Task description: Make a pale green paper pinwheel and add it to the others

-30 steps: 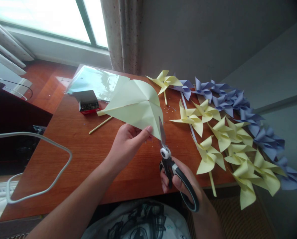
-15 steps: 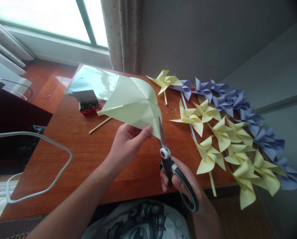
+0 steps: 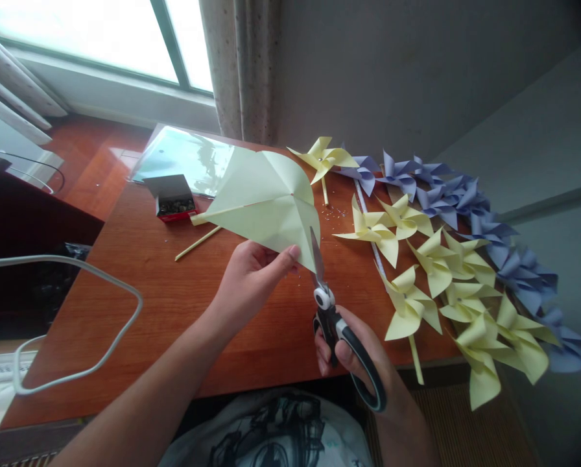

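Note:
A creased pale yellow sheet of paper [image 3: 266, 188] is held up over the table, pinched along its near edge by my left hand [image 3: 256, 275]. Creases meet near its middle, and a cut slit runs in from its left corner. My right hand [image 3: 356, 344] grips black-and-white scissors [image 3: 325, 298] by the handles. Their blades point away from me at the paper's right corner, and the nearer blade shows in front of the sheet. Whether the other blade lies behind the paper is hidden.
Yellow paper pinwheels [image 3: 410, 305] and purple ones [image 3: 524, 272] crowd the table's right side. A small red box of dark metal pieces [image 3: 176, 206], a rolled yellow paper stick [image 3: 196, 245] and a clear plastic sleeve [image 3: 174, 155] lie left. A white cable [image 3: 137, 311] loops at the left.
The paper has shifted very slightly to the right with my left hand. The scissors stay at its right corner, their handles a little closer together.

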### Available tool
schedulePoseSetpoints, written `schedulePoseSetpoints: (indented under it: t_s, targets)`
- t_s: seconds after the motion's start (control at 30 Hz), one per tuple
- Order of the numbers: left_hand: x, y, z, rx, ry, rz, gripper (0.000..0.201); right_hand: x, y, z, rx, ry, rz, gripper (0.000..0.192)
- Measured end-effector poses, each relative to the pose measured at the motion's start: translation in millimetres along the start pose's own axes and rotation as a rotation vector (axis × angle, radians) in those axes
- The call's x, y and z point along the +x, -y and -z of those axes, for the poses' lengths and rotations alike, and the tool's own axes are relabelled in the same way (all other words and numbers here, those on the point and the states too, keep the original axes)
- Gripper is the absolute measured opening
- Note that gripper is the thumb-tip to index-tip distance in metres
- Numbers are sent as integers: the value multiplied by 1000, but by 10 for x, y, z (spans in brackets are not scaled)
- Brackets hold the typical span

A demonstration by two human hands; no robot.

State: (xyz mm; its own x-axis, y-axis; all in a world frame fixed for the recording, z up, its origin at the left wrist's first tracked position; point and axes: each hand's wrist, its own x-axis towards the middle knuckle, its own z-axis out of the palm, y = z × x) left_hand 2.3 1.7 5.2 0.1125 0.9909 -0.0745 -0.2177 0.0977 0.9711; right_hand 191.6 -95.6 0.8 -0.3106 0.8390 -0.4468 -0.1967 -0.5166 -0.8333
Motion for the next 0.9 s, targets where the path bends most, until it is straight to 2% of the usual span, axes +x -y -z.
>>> schedulePoseSetpoints:
  t_s: [0.9]
  targets:
    - [-17,-3,17,-39,-33,54,26,-3,12,-72,31,-22,7,46]
